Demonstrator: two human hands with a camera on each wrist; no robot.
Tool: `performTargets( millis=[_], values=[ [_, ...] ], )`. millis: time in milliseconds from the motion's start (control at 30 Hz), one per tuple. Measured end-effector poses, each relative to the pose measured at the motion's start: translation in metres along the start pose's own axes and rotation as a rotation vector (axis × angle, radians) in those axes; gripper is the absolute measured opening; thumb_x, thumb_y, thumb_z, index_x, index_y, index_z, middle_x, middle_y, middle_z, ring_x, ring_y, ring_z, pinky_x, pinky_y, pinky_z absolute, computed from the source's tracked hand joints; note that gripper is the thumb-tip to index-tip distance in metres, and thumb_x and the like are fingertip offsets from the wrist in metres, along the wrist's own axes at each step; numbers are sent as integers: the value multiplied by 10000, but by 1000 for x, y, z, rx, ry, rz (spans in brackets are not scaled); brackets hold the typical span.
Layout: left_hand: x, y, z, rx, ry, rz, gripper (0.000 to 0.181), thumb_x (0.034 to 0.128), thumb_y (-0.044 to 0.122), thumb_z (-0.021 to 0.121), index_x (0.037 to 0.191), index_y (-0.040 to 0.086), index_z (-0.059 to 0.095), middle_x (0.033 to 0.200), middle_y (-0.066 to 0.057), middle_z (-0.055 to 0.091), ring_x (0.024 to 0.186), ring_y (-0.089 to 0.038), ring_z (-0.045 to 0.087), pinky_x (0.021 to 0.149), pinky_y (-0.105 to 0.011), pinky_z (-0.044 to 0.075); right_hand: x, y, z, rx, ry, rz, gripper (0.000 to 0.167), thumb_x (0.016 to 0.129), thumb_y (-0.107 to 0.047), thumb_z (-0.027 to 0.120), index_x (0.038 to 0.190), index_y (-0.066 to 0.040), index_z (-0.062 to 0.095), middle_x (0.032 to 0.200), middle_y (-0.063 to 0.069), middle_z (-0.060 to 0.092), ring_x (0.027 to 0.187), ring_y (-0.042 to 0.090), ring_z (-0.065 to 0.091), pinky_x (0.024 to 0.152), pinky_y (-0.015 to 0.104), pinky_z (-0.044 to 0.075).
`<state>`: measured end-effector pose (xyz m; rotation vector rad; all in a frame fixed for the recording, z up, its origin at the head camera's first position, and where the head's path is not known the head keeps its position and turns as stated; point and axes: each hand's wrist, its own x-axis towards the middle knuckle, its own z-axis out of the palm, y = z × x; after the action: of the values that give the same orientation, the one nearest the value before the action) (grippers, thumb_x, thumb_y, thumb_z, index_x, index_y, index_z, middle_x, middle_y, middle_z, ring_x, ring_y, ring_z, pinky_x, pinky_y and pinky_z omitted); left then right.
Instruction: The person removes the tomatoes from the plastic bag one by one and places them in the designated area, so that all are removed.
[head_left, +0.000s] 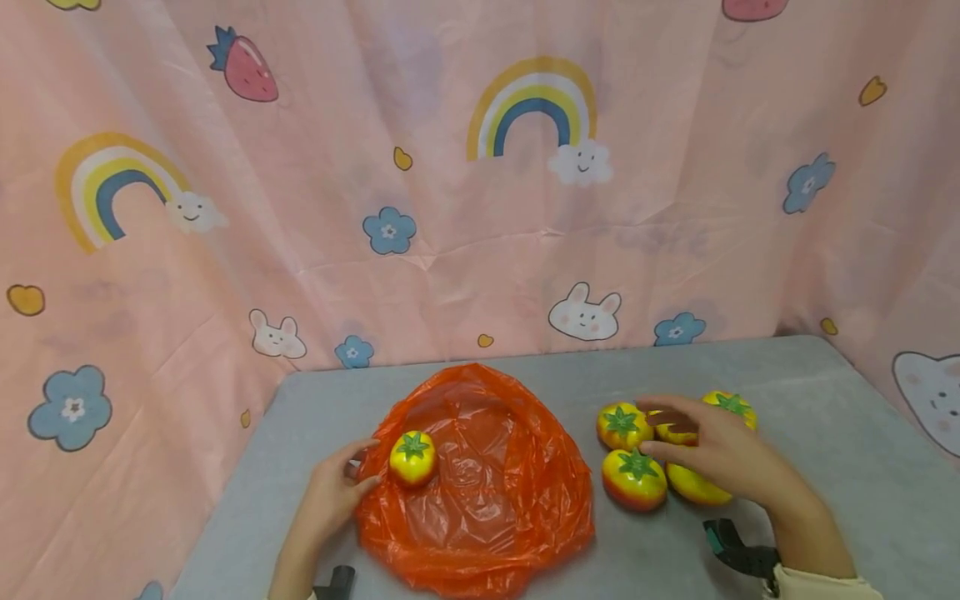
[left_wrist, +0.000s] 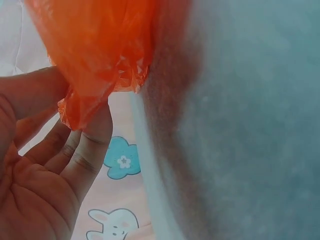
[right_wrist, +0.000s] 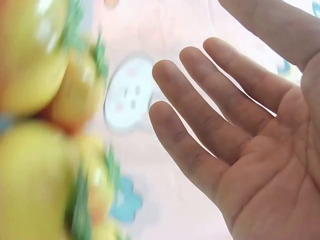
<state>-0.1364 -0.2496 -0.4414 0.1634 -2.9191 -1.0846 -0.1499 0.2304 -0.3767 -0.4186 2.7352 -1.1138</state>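
An orange-red plastic bag (head_left: 480, 517) lies spread with its mouth up on the table. One yellow fruit with a red underside and green leafy top (head_left: 412, 468) is inside, near its left wall. My left hand (head_left: 330, 496) pinches the bag's left rim between thumb and fingers; the left wrist view shows the gathered plastic (left_wrist: 87, 97). Over a cluster of similar fruits (head_left: 633, 482) on the right hovers my right hand (head_left: 723, 450), partly hiding some of them. Its fingers (right_wrist: 200, 120) are spread and relaxed with nothing held, the fruits blurred beside it.
The grey table (head_left: 660, 558) carries the bag and fruits. A pink patterned curtain (head_left: 480, 275) hangs behind and at both sides. Dark wrist mounts (head_left: 738, 550) sit on both arms.
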Motion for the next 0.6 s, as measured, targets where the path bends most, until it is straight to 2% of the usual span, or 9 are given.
performTargets(
  millis=[133,367,600],
  values=[
    [0,-1,2,-6,7,13,492,815,32,788,1277,138,655,1082,-88,695,769,-123,598,633,-211,529,15,-23,10,43,-36,-95,561,910,-460,686,1371,-163,570,1352,88,628,1196,325,623,966,555,541],
    [-1,2,2,-21,-6,-1,493,823,35,781,1288,120,643,1061,-90,688,796,-134,620,649,-243,569,39,-56,34,28,-110,-190,531,897,-439,710,1354,-193,595,1320,52,648,1161,262,637,961,508,555],
    [-3,0,1,-14,-9,-11,496,822,32,781,1290,117,640,1049,-88,691,797,-142,613,662,-252,576,61,-85,58,16,-165,-272,503,893,-413,726,1337,-205,613,1320,15,650,1177,265,630,986,525,541]
  ],
)
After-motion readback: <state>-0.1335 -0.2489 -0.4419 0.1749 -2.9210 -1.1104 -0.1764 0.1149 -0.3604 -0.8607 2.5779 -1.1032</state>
